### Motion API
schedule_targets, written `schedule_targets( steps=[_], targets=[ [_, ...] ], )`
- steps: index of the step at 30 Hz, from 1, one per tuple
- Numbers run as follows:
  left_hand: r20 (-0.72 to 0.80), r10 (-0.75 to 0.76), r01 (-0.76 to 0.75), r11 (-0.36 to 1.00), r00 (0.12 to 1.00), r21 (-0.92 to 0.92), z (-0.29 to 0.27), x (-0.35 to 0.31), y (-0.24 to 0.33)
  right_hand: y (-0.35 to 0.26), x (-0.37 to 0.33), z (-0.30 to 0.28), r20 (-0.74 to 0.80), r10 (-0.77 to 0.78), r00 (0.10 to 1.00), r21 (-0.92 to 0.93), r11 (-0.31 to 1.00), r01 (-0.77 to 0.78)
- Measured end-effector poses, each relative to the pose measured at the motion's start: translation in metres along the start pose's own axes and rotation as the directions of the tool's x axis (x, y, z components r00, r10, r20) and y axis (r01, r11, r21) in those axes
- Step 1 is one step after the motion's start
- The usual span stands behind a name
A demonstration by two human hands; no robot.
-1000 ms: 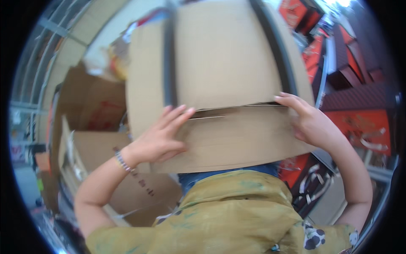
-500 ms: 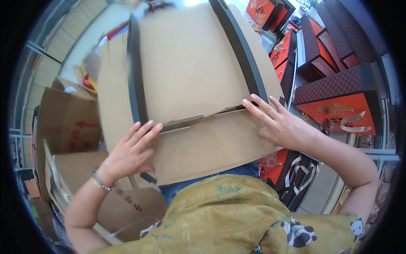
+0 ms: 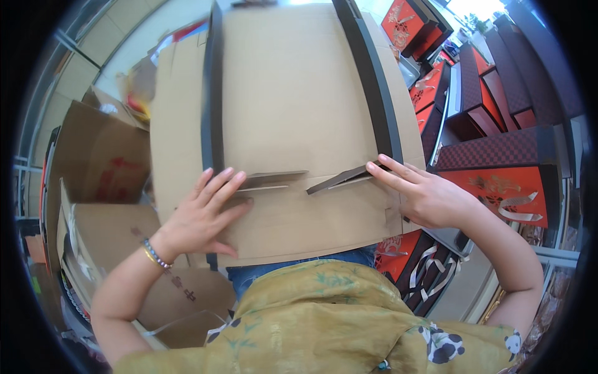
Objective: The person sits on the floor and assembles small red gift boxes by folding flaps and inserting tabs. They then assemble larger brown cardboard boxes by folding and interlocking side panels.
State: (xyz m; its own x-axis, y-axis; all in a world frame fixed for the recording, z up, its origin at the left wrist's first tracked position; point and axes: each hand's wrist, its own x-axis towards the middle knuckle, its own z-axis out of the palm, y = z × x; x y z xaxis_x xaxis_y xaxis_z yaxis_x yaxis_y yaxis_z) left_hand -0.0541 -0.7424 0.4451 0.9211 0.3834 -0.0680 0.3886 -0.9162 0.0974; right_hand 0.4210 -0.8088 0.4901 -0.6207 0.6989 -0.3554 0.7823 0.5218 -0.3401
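A wide brown cardboard sheet [image 3: 293,93] lies in front of me, its near edge over my lap. Two long dark strips stand along it, a left strip [image 3: 212,106] and a right strip [image 3: 374,87]. Short dark-edged flaps lie between their near ends: a left flap [image 3: 274,177] and a tilted right flap [image 3: 336,179], whose inner ends are apart. My left hand [image 3: 202,215] rests with spread fingers at the left near corner, fingertips by the left flap. My right hand [image 3: 433,196] has its fingers stretched onto the right flap's outer end. Its thumb is mostly hidden.
At the left stands an open cardboard carton [image 3: 103,156]. Red and dark checkered gift bags [image 3: 498,193] with pale ribbon handles stand along the right. White ribbons [image 3: 430,274] lie below my right wrist. Yellow and red wrapping [image 3: 137,103] sits behind the carton.
The flaps nearly met end to end before; now the right flap's inner end has swung toward me, leaving a gap. Both hands stay near the same corners, and the whole view has shifted slightly.
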Motion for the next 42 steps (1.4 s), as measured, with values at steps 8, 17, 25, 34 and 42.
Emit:
schedule_targets(
  steps=[8,17,25,34,42],
  targets=[
    [-0.122,0.035,-0.029,0.998,0.992,0.053,0.018,-0.006,-0.001,-0.015,0.006,-0.014,-0.036,-0.105,0.994,-0.352,0.932,0.086],
    [-0.165,0.031,-0.022,0.998,0.986,0.054,0.019,-0.004,-0.004,-0.013,0.019,0.043,-0.331,-0.035,0.943,-0.532,0.832,-0.156],
    [-0.148,0.068,-0.025,0.962,0.987,0.273,0.024,-0.005,-0.004,-0.009,0.016,0.015,-0.182,-0.085,0.98,-0.476,0.879,-0.013],
    [-0.35,0.08,-0.062,0.996,0.933,0.061,0.02,-0.011,-0.019,0.012,0.013,0.011,-0.277,-0.239,0.93,-0.487,0.87,0.079],
    [-0.516,-0.641,0.204,0.717,0.568,-0.667,0.05,0.004,0.003,0.012,0.046,0.039,-0.694,0.261,0.671,0.461,0.877,0.135]
  ],
)
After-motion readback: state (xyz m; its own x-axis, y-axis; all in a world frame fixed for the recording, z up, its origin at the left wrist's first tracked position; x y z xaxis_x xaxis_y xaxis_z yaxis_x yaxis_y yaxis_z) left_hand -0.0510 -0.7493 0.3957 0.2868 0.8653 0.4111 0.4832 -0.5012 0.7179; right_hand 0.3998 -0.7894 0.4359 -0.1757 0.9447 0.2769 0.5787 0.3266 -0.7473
